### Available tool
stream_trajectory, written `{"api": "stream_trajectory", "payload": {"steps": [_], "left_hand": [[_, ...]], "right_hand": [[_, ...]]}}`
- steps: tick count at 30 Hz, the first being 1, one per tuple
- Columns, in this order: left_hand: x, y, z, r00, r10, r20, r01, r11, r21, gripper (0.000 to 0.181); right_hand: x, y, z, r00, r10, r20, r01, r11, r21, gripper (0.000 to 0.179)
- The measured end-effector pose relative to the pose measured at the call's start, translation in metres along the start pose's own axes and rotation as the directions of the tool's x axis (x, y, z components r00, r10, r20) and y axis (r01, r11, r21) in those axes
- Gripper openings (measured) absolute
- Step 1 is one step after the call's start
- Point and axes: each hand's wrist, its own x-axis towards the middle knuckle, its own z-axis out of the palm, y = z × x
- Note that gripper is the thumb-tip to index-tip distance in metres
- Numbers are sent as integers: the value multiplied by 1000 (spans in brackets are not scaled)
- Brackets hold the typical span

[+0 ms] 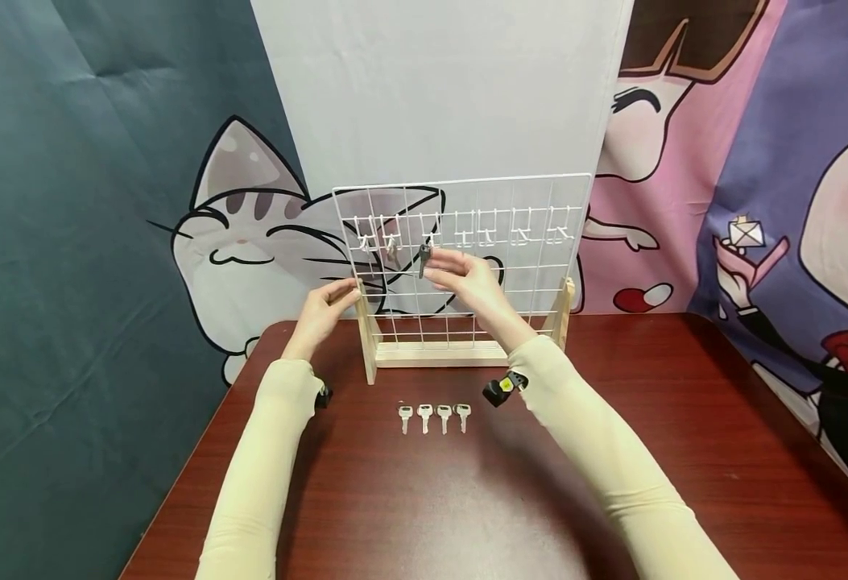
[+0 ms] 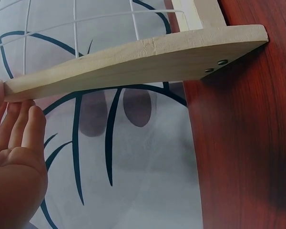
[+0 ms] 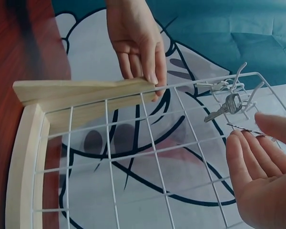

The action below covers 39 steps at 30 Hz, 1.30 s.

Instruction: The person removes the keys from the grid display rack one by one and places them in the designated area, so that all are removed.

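Observation:
My right hand (image 1: 470,282) pinches a key (image 1: 424,261) by the third hook from the left on a white wire grid rack (image 1: 452,292). In the right wrist view that key (image 3: 248,129) shows edge-on between thumb and fingertips. Beside it a key (image 3: 224,109) hangs from a hook, and another key (image 3: 213,86) hangs farther along. With thumb and fingers on either side, my left hand (image 1: 322,310) holds the top of the left wooden upright (image 2: 109,69) of the stand.
Several keys (image 1: 434,419) lie in a row on the red-brown table (image 1: 409,499) in front of the rack. White hooks (image 1: 519,234) line the grid's right part. Behind the table hangs a printed cloth backdrop (image 1: 438,89).

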Motion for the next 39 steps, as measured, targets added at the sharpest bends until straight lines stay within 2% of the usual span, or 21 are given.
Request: {"api": "stream_trajectory", "payload": {"steps": [14,21,26,28,35,39], "left_hand": [[1,-2,2,1000,-1,15,2,999,-35,43],[1,-3,1,1000,7,8,-7,1000,-11,41],[2,-3,0,1000,-5,21,6,1000,-15,42],[1,0,-1,1000,-13,27,14,1000,-23,41],[-12,32,0,999,-13,34,12,1000,26,39],[-14,34,0,999,-7,35,7,1000,8,38]], "right_hand": [[-4,-2,4,996,36,-86,-34,999,20,40],[-10,-5,3,993,43,-109,-48,998,-46,40],[-15,-9,3,993,10,-117,-14,999,-33,40],[-16,-10,3,993,-18,-119,14,999,-29,40],[-22,-14,-2,990,-67,-123,67,998,-3,40],[-26,-17,-4,989,-73,-127,74,997,6,39]]}}
